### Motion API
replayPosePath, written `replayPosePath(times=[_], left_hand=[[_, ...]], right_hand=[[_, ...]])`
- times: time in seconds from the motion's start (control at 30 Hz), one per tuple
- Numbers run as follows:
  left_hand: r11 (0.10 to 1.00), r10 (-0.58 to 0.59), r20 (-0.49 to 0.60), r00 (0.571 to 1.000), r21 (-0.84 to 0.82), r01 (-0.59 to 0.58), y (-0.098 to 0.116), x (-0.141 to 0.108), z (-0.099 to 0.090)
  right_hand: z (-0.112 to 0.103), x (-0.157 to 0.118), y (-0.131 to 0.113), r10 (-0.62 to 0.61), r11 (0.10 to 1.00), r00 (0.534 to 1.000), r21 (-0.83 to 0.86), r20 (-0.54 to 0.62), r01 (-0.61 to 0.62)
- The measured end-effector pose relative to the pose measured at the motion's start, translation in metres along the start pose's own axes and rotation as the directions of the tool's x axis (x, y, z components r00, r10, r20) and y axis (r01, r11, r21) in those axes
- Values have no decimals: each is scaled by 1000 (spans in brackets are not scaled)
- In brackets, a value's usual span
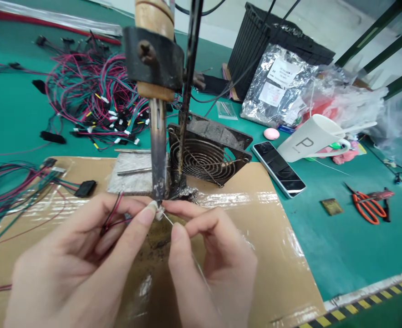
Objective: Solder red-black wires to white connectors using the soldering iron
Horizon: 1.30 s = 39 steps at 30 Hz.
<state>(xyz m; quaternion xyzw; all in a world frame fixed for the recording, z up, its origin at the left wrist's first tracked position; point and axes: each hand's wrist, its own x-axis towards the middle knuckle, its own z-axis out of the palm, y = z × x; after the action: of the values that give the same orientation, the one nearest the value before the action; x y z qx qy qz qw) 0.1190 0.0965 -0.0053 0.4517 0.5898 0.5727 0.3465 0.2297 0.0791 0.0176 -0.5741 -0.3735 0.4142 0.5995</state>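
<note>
A soldering iron point(158, 141) is clamped tip-down in a stand in the middle. Just below its tip, my left hand point(81, 259) pinches a small whitish part point(160, 212) between thumb and fingertips. Thin red and black wires point(114, 214) run between the fingers of that hand. From the right, my right hand point(214, 255) pinches a thin silvery solder wire point(167, 219) between thumb and index finger, its end at the whitish part. Fingertips hide most of that part, so its exact shape cannot be made out.
Brown cardboard point(272, 246) covers the green table. Behind the iron stands a black fan point(207, 157). A large wire bundle point(94, 95) lies back left, more wires point(12, 191) at left. To the right are a phone point(279, 168), a mug point(312, 136) and orange-handled cutters point(368, 207).
</note>
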Motion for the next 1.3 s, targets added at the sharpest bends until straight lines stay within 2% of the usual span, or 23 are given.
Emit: replayPosePath(times=[0.2,0.33,0.5,0.83,1.03,1.1,1.2,1.3], left_hand=[[987,90,49,995,126,-96,3,5,-3],[987,93,47,995,130,-98,3,4,-3],[986,63,46,997,151,-69,6,5,1],[1000,22,49,999,9,-23,10,18,2],[996,64,17,998,60,-64,10,11,4],[994,38,27,999,101,-41,11,8,5],[992,-12,59,998,126,5,12,4,4],[995,42,29,999,94,-45,11,3,-1]], right_hand=[[-1,1,4,-25,1000,1000,3,12,25],[-1,1,5,-49,999,998,18,29,48],[3,0,0,12,998,1000,57,-17,-11],[6,0,0,3,995,999,100,-54,3],[2,4,5,-125,990,992,67,0,124],[2,5,5,-140,988,990,70,9,139],[3,5,4,-116,989,993,94,8,114],[4,3,1,-42,990,999,132,-17,44]])
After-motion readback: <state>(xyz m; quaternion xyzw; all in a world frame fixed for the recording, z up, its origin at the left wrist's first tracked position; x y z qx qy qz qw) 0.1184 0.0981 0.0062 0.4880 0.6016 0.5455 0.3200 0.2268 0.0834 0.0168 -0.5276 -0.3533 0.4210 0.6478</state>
